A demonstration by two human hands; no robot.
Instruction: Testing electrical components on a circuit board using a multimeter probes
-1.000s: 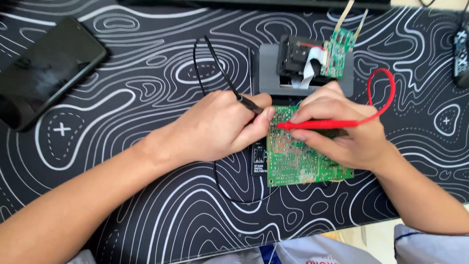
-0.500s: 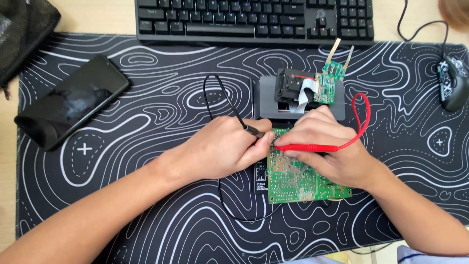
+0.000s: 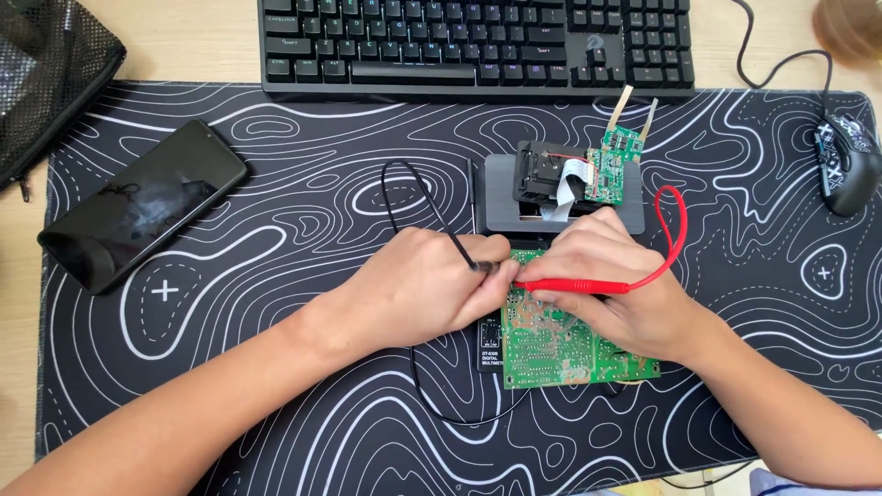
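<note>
A big black mat (image 3: 276, 386) with white wavy lines covers the table (image 3: 18, 321). A black keyboard (image 3: 478, 41) lies just past the top edge of the mat. A black phone (image 3: 142, 213) lies on the mat, far to the left of the green board (image 3: 551, 354). A mouse (image 3: 847, 163) sits on the mat, far to the right of the green board. The left hand (image 3: 423, 289) is closed around a black stick (image 3: 482, 266) with a black wire, and its tip touches the green board. The right hand (image 3: 625, 294) is closed around a red stick (image 3: 574, 287) with a red wire, also on the green board. A small grey stand (image 3: 501, 207) with little parts sits just above the green board.
</note>
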